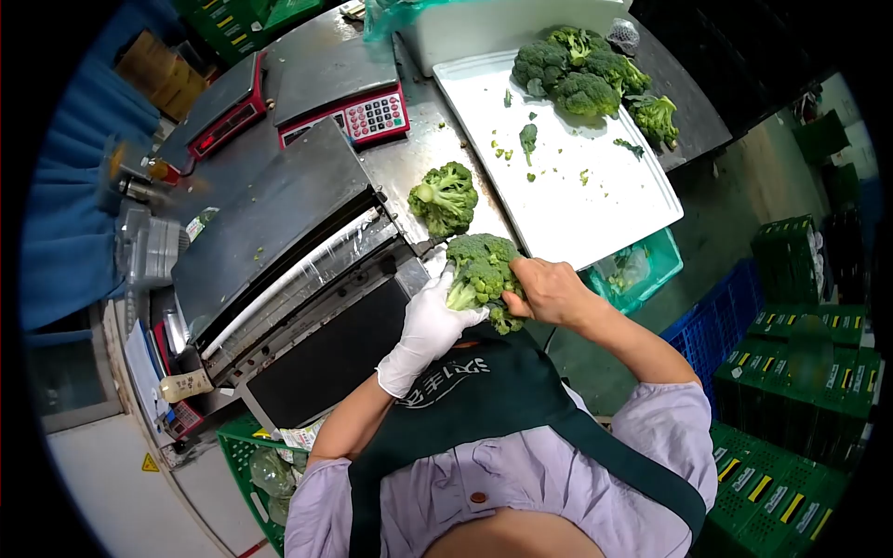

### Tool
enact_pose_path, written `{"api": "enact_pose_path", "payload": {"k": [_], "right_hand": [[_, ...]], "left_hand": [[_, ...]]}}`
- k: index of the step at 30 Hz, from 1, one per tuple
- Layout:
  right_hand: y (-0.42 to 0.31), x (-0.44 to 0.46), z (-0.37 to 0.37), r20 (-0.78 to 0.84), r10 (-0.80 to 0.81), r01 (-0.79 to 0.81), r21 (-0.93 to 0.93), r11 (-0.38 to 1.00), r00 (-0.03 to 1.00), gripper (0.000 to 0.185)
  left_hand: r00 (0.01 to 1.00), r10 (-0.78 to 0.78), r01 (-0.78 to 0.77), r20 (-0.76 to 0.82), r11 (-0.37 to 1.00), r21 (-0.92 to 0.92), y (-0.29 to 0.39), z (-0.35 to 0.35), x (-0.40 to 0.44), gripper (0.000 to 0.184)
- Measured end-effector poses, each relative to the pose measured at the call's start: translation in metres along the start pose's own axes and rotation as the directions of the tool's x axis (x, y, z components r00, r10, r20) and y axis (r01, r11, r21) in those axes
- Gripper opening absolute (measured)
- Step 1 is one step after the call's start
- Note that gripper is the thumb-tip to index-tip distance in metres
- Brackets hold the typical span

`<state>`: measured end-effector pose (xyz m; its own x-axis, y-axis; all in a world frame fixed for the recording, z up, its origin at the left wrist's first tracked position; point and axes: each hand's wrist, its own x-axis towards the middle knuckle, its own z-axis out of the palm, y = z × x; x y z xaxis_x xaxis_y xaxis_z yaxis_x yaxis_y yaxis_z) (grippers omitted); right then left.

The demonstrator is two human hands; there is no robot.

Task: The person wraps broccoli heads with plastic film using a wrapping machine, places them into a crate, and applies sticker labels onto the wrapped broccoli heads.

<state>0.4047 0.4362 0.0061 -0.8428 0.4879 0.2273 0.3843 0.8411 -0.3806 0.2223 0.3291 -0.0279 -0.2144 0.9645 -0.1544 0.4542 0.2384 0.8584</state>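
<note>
In front of my apron I hold a head of broccoli, its green crown facing up. My left hand, in a white glove, is closed around the broccoli's stem side. At the right edge of the crown, the bare thumb and fingers of my right hand are closed on the florets; whether they also hold something small is hidden. Another head of broccoli lies stem up on the metal table just beyond my hands. Several more broccoli heads are piled at the far end of a white tray.
Green crumbs and small florets are scattered on the tray. A film-wrapping machine stands to my left, with two red-edged scales behind it. A teal bin sits below the tray. Green crates are stacked at right, beside a blue crate.
</note>
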Motion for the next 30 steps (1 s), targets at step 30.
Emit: {"api": "enact_pose_path", "payload": {"k": [30], "right_hand": [[-0.02,0.016,-0.004,-0.117,0.413,-0.328,0.43,0.841,0.903,0.016]], "left_hand": [[0.922,0.133,-0.123,-0.363,0.991,0.051,0.034,-0.009,-0.011,0.069]]}}
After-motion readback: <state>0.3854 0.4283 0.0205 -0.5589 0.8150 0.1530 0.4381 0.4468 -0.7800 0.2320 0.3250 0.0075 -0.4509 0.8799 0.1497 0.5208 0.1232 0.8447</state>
